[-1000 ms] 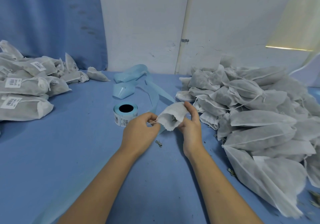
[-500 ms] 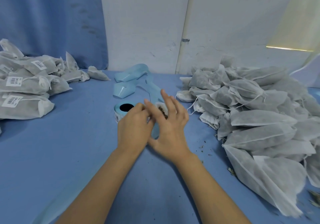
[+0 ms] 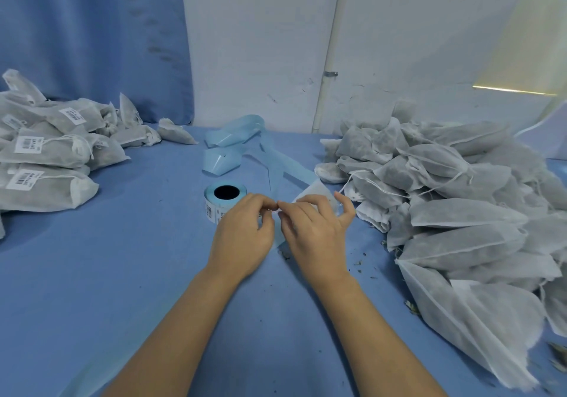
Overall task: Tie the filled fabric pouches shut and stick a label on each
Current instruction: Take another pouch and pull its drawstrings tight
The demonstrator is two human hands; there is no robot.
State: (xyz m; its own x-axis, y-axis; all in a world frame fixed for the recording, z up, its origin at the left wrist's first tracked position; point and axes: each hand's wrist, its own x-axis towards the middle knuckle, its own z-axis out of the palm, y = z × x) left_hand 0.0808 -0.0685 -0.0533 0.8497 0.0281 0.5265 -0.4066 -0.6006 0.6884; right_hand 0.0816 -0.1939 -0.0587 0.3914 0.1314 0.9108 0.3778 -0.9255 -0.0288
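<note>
Labelled pouches (image 3: 46, 163) left, label roll (image 3: 225, 198) centre, unlabelled pile (image 3: 454, 206) right.

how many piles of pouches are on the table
2. A labelled pile at the left edge of the table, and a bigger pile, no labels showing, on the right. Both run out of frame, so more may be hidden.

The table cloth (image 3: 92, 274) is looking plain blue, with tiny dark bits (image 3: 357, 263) dotting it. The curtain (image 3: 92, 28) is showing darker blue; the wall (image 3: 260, 44) is looking white. The piled pouches (image 3: 460, 212) are looking pale grey-white, and the middle pouch (image 3: 317, 189) is looking white. The labels (image 3: 24, 179) are showing white with black stripes. The label roll (image 3: 225, 192) is looking light blue around a black hole, and the loose strip (image 3: 228, 134) is matching it.
</note>
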